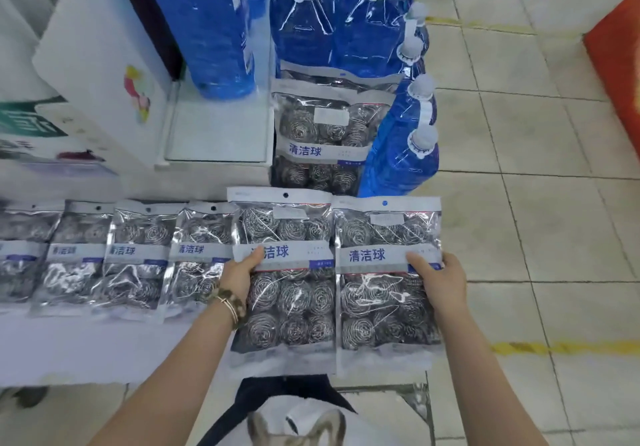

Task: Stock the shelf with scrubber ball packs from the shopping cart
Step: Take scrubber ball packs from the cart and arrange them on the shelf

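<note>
I hold two clear packs of steel scrubber balls side by side over the white shelf. My left hand grips the left pack at its left edge, thumb on the label band. My right hand grips the right pack at its right edge. To the left, a row of several scrubber packs lies on the shelf, overlapping. Further back, more scrubber packs stand upright among blue bottles.
Blue liquid bottles with white caps crowd the back and right of the upright packs. A white box and a shelf divider sit at the back left. Tiled floor lies to the right. A metal frame edge shows below.
</note>
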The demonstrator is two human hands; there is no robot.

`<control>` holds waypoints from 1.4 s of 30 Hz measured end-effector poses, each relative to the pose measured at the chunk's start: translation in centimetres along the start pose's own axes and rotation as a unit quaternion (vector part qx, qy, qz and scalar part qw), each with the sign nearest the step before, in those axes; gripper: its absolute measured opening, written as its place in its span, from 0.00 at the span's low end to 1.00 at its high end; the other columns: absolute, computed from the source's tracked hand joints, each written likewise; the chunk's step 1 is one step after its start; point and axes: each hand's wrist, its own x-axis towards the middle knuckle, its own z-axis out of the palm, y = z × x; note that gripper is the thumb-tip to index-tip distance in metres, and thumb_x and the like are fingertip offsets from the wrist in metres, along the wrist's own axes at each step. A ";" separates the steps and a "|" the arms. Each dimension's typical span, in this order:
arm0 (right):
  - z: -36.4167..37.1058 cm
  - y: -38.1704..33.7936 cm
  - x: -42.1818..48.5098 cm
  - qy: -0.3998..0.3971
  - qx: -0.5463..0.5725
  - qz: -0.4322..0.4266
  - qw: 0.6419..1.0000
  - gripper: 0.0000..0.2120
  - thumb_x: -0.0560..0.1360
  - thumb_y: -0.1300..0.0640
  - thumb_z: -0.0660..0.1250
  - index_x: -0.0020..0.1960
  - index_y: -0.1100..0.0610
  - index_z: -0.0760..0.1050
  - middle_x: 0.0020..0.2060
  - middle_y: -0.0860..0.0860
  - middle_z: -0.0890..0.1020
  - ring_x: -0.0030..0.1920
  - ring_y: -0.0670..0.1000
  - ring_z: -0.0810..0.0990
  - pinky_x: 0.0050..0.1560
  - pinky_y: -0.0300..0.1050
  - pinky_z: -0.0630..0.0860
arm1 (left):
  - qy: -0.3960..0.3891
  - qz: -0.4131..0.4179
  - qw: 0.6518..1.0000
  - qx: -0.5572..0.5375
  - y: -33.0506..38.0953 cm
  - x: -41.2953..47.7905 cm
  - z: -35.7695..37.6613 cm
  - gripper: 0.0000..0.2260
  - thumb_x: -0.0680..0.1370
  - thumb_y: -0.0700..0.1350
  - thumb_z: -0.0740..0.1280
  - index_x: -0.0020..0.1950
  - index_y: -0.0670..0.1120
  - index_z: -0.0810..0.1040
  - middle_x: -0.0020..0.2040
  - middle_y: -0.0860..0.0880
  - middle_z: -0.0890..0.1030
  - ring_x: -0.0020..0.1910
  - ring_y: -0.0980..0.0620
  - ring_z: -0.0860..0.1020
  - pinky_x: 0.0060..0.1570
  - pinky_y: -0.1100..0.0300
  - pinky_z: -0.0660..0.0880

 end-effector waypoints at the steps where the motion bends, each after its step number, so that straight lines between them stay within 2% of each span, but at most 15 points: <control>1: 0.3 0.3 0.4 -0.005 0.003 0.007 1.000 0.15 0.70 0.52 0.73 0.51 0.57 0.72 0.45 0.53 0.79 0.43 0.53 0.77 0.44 0.47 0.73 | 0.001 -0.001 1.000 0.002 0.0 0.4 0.4 0.22 0.71 0.56 0.68 0.54 0.40 0.75 0.48 0.47 0.77 0.53 0.45 0.74 0.60 0.48 0.67; 5: 1.2 1.5 1.4 0.016 0.009 0.032 0.999 0.15 0.71 0.51 0.73 0.52 0.57 0.72 0.46 0.54 0.79 0.42 0.52 0.76 0.42 0.44 0.69 | 0.016 0.002 1.000 0.017 0.0 1.3 1.2 0.14 0.73 0.53 0.67 0.52 0.44 0.74 0.48 0.48 0.75 0.54 0.46 0.73 0.59 0.51 0.67; 8: 2.0 2.0 1.7 0.031 -0.019 0.035 0.999 0.21 0.72 0.49 0.72 0.59 0.59 0.73 0.49 0.54 0.80 0.43 0.52 0.76 0.40 0.43 0.70 | 0.050 0.027 0.995 0.088 0.0 1.6 1.2 0.20 0.73 0.56 0.67 0.55 0.42 0.75 0.48 0.46 0.78 0.53 0.43 0.75 0.50 0.54 0.71; 9: 2.3 2.2 1.7 0.034 -0.035 0.032 0.998 0.24 0.72 0.48 0.71 0.63 0.59 0.71 0.51 0.54 0.79 0.45 0.52 0.76 0.42 0.43 0.71 | 0.073 0.033 0.988 0.130 -0.1 1.7 1.2 0.24 0.72 0.57 0.66 0.59 0.40 0.73 0.51 0.45 0.78 0.54 0.42 0.75 0.49 0.53 0.73; 11: 2.8 2.5 1.7 0.031 -0.067 0.005 0.997 0.28 0.74 0.47 0.69 0.68 0.59 0.67 0.57 0.56 0.78 0.50 0.54 0.77 0.50 0.47 0.73 | 0.108 0.042 0.972 0.205 -0.4 1.7 1.1 0.32 0.72 0.58 0.67 0.69 0.41 0.64 0.62 0.43 0.74 0.60 0.41 0.73 0.55 0.48 0.73; 14: 3.1 2.9 1.5 0.029 -0.184 -0.090 0.978 0.30 0.77 0.48 0.65 0.73 0.60 0.61 0.65 0.59 0.70 0.61 0.59 0.73 0.58 0.53 0.71 | 0.123 0.115 0.946 0.278 -0.3 1.4 1.2 0.35 0.72 0.53 0.69 0.73 0.43 0.57 0.69 0.43 0.65 0.66 0.43 0.67 0.61 0.50 0.70; 16: 3.2 3.4 1.1 0.019 -0.288 -0.169 0.942 0.29 0.77 0.48 0.63 0.73 0.61 0.61 0.70 0.63 0.66 0.68 0.63 0.67 0.66 0.57 0.68 | 0.148 0.167 0.901 0.372 -0.4 1.2 1.2 0.39 0.70 0.56 0.69 0.74 0.44 0.54 0.72 0.42 0.59 0.70 0.43 0.62 0.66 0.49 0.66; 18: 3.7 4.1 0.0 -0.025 -0.388 -0.215 0.896 0.30 0.78 0.41 0.56 0.74 0.57 0.61 0.74 0.63 0.58 0.74 0.63 0.57 0.71 0.63 0.57 | 0.143 0.217 0.842 0.473 -0.7 0.5 1.7 0.41 0.70 0.61 0.66 0.75 0.47 0.50 0.75 0.44 0.50 0.73 0.45 0.54 0.70 0.49 0.57; 20: 4.5 4.7 -1.4 -0.079 -0.453 -0.219 0.860 0.37 0.75 0.32 0.43 0.76 0.52 0.56 0.77 0.59 0.49 0.76 0.61 0.46 0.72 0.63 0.42 | 0.074 0.257 0.789 0.554 -1.4 -0.7 3.2 0.40 0.72 0.66 0.60 0.75 0.52 0.45 0.76 0.46 0.42 0.74 0.46 0.46 0.71 0.46 0.49; 21: 5.0 4.9 -2.0 -0.096 -0.465 -0.228 0.850 0.41 0.72 0.29 0.36 0.77 0.50 0.53 0.77 0.58 0.47 0.76 0.60 0.42 0.71 0.63 0.38 | 0.034 0.269 0.758 0.593 -1.8 -1.3 4.1 0.39 0.72 0.68 0.56 0.75 0.54 0.41 0.75 0.47 0.38 0.74 0.46 0.42 0.70 0.44 0.44; 23: 5.8 5.2 -2.7 -0.124 -0.474 -0.241 0.838 0.46 0.67 0.25 0.27 0.77 0.48 0.46 0.77 0.56 0.41 0.75 0.58 0.36 0.70 0.64 0.36 | -0.026 0.272 0.710 0.649 -2.6 -1.9 5.4 0.37 0.72 0.71 0.49 0.73 0.57 0.36 0.73 0.46 0.31 0.73 0.43 0.36 0.68 0.40 0.38; 25: 6.3 5.2 -2.8 -0.156 -0.488 -0.231 0.827 0.48 0.62 0.24 0.22 0.77 0.46 0.39 0.74 0.55 0.34 0.72 0.56 0.30 0.71 0.65 0.38 | -0.044 0.260 0.687 0.677 -3.2 -1.6 5.9 0.37 0.71 0.72 0.47 0.71 0.58 0.33 0.71 0.46 0.28 0.72 0.40 0.33 0.66 0.37 0.36; 28: 6.7 4.9 -2.7 -0.173 -0.511 -0.222 0.812 0.50 0.59 0.24 0.19 0.76 0.46 0.35 0.71 0.54 0.29 0.70 0.56 0.27 0.71 0.65 0.39 | -0.038 0.266 0.674 0.688 -3.7 -0.9 5.7 0.38 0.70 0.73 0.45 0.70 0.59 0.30 0.70 0.46 0.27 0.70 0.41 0.30 0.65 0.36 0.34; 37: 7.9 3.6 -1.5 -0.217 -0.535 -0.203 0.791 0.49 0.58 0.25 0.18 0.73 0.48 0.28 0.69 0.57 0.24 0.69 0.59 0.24 0.69 0.66 0.34 | -0.042 0.277 0.661 0.696 -3.7 0.0 5.3 0.37 0.70 0.74 0.45 0.67 0.58 0.28 0.70 0.46 0.27 0.67 0.42 0.27 0.65 0.37 0.33; 42: 8.0 3.1 -1.3 -0.237 -0.560 -0.180 0.773 0.41 0.69 0.27 0.30 0.74 0.49 0.28 0.67 0.57 0.23 0.70 0.62 0.26 0.68 0.67 0.33 | -0.045 0.272 0.659 0.700 -3.8 0.4 5.4 0.38 0.71 0.72 0.47 0.69 0.58 0.29 0.69 0.46 0.26 0.71 0.39 0.32 0.65 0.36 0.34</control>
